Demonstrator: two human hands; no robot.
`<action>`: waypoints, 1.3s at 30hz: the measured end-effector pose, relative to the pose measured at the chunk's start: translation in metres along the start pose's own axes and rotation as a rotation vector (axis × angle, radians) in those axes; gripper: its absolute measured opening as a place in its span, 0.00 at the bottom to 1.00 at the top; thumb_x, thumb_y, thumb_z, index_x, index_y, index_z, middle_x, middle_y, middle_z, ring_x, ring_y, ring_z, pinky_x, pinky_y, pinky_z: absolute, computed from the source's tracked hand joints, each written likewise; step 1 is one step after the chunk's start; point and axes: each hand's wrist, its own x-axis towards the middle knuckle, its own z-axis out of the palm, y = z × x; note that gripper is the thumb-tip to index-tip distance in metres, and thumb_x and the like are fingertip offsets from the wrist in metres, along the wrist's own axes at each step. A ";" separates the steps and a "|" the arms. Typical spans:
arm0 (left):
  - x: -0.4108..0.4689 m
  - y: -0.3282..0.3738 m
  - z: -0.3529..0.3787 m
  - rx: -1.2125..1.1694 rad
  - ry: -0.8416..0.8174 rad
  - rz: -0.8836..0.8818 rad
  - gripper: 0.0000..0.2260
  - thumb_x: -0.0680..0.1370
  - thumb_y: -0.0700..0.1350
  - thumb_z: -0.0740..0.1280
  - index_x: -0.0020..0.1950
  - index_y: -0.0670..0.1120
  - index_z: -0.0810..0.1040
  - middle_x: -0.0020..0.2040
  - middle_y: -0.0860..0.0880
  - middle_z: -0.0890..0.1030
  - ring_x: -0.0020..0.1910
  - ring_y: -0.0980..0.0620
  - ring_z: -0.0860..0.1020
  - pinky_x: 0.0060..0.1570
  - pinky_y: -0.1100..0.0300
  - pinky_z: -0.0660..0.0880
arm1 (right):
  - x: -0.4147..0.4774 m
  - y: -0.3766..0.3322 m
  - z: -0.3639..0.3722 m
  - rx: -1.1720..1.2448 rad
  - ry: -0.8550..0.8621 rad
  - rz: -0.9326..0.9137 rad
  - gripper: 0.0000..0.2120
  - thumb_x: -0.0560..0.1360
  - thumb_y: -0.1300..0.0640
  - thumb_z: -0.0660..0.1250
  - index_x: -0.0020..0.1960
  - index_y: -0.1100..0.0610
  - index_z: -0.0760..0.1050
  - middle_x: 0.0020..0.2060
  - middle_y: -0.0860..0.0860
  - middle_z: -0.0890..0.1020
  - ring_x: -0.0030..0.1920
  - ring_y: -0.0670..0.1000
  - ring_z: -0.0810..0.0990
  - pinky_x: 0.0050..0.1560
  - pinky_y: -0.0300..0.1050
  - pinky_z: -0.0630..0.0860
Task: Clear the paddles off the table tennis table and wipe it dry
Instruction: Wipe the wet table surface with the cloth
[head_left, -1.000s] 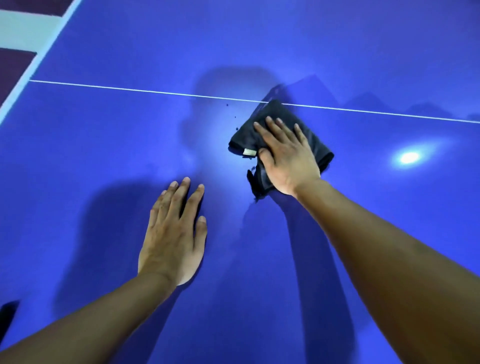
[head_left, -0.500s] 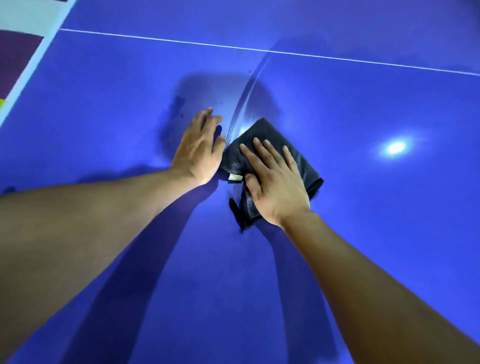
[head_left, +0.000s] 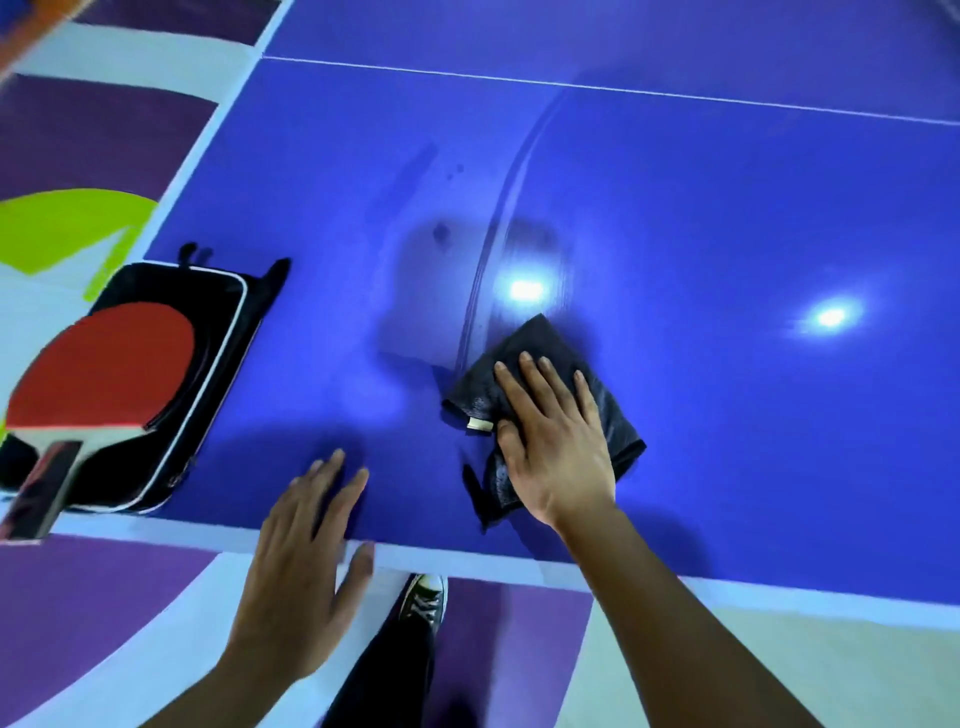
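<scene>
Nearest you, below the white near edge of the surface (head_left: 727, 218), one dark shoe (head_left: 423, 597) stands on the purple-and-pale floor (head_left: 104, 597). Your left hand (head_left: 306, 561) reaches over that edge with its fingers straight and spread and holds nothing; it is blurred, so you cannot tell whether it touches the surface. Just beyond, your right hand (head_left: 556, 441) lies flat on the dark folded cloth (head_left: 615, 423), fingers straight, pressing it down close to the near edge. A small pale label (head_left: 479, 424) shows at the cloth's left corner, too small to read.

At the near left corner the red paddle (head_left: 104, 364) lies on a black case (head_left: 218, 332), its handle pointing at the near edge. The case sits close to the left edge, well apart from the cloth.

Beyond the cloth a curved wet streak (head_left: 498, 234) runs away from you. Open blue stretches right and onward to the thin white line (head_left: 623, 92) across the far part.
</scene>
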 end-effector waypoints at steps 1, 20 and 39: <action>-0.020 -0.002 -0.002 0.005 -0.023 0.000 0.28 0.83 0.57 0.53 0.81 0.46 0.63 0.82 0.47 0.58 0.81 0.44 0.59 0.79 0.51 0.52 | -0.016 -0.007 0.004 -0.003 0.011 0.037 0.30 0.82 0.45 0.46 0.83 0.45 0.53 0.83 0.47 0.54 0.83 0.46 0.46 0.81 0.53 0.39; -0.066 -0.037 -0.032 -0.066 -0.101 0.182 0.27 0.81 0.50 0.57 0.81 0.49 0.62 0.83 0.51 0.57 0.82 0.49 0.56 0.77 0.54 0.57 | -0.061 -0.041 0.027 -0.067 0.144 0.344 0.30 0.82 0.42 0.44 0.84 0.45 0.52 0.83 0.48 0.53 0.83 0.48 0.47 0.82 0.52 0.40; 0.001 -0.176 -0.114 0.208 0.080 0.146 0.26 0.76 0.46 0.58 0.74 0.44 0.74 0.76 0.39 0.69 0.75 0.36 0.67 0.74 0.36 0.62 | 0.001 -0.284 0.115 -0.036 0.198 0.265 0.29 0.82 0.46 0.52 0.82 0.51 0.59 0.81 0.51 0.61 0.82 0.50 0.55 0.81 0.55 0.49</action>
